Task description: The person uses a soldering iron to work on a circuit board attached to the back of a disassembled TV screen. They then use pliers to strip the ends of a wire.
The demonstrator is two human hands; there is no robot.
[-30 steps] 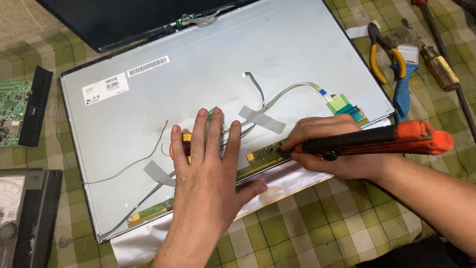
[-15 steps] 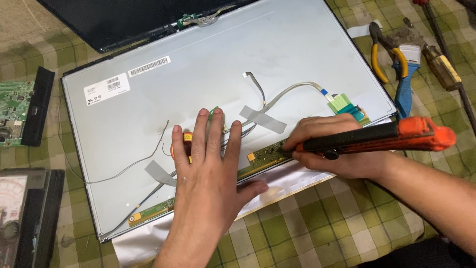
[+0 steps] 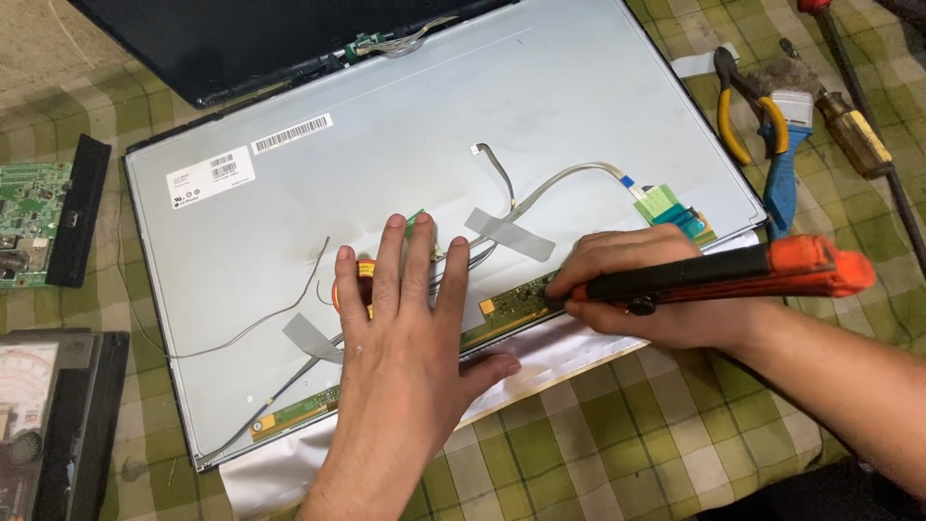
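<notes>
— Starting at the far left, what lies beyond the left hand's little finger?

— A green board (image 3: 27,224) with a black bar (image 3: 77,210) beside it, and below them a meter (image 3: 43,415) at the picture's edge, all on the checked cloth (image 3: 598,444), well apart from the fingers.

— And the left hand (image 3: 405,357) itself?

— It lies flat, palm down, on the grey back of the panel (image 3: 405,125). Its fingers (image 3: 388,260) are spread and straight, gripping nothing. Under the ring finger sits a small orange part (image 3: 363,272). Thin wires (image 3: 241,333) run out past the little finger, one held under a strip of tape (image 3: 311,338). The thumb points right, along the panel's near edge.

— What is between the two hands?

— The strip (image 3: 516,299), a narrow green circuit board along the panel's near edge. It passes under the left fingers and reaches the right fingertips. Above it, another piece of tape (image 3: 509,234) holds a flat ribbon (image 3: 569,178).

— The right hand (image 3: 656,289)?

— It is closed around a black tool (image 3: 714,275) with an orange end, held sideways. The tool's tip meets the strip just left of the right fingertips.

— Anything past the right knuckles?

— A small green connector (image 3: 675,207) just above them. Farther right, off the panel, lie pliers (image 3: 738,106), a blue tool (image 3: 783,164) and a brass-collared tool (image 3: 854,135).
</notes>
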